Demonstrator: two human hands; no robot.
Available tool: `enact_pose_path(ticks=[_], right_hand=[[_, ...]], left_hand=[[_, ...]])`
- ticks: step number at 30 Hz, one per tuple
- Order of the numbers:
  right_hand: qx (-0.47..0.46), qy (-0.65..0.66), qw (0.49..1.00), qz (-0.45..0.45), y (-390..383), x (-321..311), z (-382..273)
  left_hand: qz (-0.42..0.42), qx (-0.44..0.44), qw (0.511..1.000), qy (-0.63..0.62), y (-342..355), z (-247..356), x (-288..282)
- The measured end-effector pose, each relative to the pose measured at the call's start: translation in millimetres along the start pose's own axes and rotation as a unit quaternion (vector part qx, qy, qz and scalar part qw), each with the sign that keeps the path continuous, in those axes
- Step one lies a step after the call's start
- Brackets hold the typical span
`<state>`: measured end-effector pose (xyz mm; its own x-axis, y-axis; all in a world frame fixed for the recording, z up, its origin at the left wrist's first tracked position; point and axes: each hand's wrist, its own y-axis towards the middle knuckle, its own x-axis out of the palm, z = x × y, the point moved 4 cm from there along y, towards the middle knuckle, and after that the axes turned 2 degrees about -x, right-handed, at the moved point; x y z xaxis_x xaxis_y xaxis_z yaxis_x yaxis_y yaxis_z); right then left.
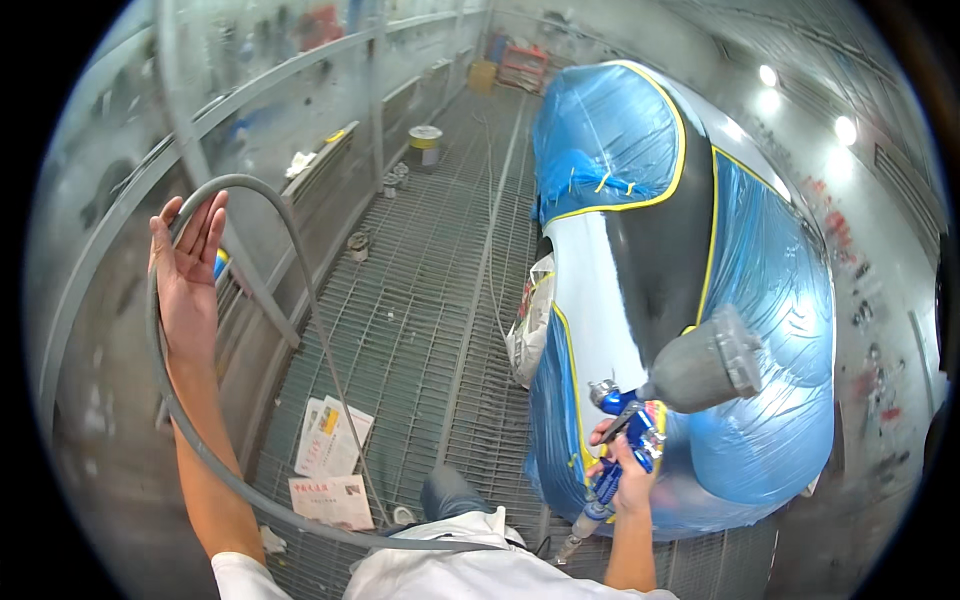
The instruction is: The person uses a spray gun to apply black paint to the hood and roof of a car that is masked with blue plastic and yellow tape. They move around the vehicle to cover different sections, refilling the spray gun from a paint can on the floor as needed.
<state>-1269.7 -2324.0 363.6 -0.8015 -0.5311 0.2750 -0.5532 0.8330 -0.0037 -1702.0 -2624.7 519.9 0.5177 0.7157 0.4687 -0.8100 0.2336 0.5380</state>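
My right hand [628,475] is closed round the grip of a blue spray gun [604,488], a finger at its trigger. The gun's grey paint cup [708,362] leans out to the right over the masked car body. Raised at the left, my left hand [190,270] holds up a loop of grey air hose [200,455] in the crook of the thumb, the fingers mostly stretched. The hose runs down from there and across my waist. In front of the gun is a car body panel [592,290], part white and part dark, bordered by blue masking film [765,290] and yellow tape.
Newspaper sheets [335,440] lie on the metal floor grating [410,300] to my left. A paint bucket [425,146] and small cans [358,245] stand by the left wall. A crumpled white bag [531,325] sits against the car's side. A red rack [524,68] is at the far end.
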Motion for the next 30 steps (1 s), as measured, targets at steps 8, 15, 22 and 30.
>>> enact_pose_path(ticks=[8, 15, 22, 30], right_hand=[[-0.053, 0.002, 0.994, 0.095, 181.7, 87.9, 41.5], [-0.041, -0.008, 0.99, 0.137, 383.6, 169.0, 30.7], [-0.069, -0.033, 0.989, 0.126, 559.5, 248.4, 41.5], [-0.113, -0.033, 0.974, 0.194, 770.2, 326.2, 65.6]], left_hand=[[-0.003, -0.062, 0.997, -0.047, 221.9, -206.3, -20.1], [-0.015, -0.105, 0.984, -0.141, 408.3, -357.4, 6.0], [-0.096, -0.169, 0.974, -0.118, 553.3, -517.2, 38.5], [-0.123, -0.311, 0.942, 0.011, 711.8, -752.7, 21.8]])
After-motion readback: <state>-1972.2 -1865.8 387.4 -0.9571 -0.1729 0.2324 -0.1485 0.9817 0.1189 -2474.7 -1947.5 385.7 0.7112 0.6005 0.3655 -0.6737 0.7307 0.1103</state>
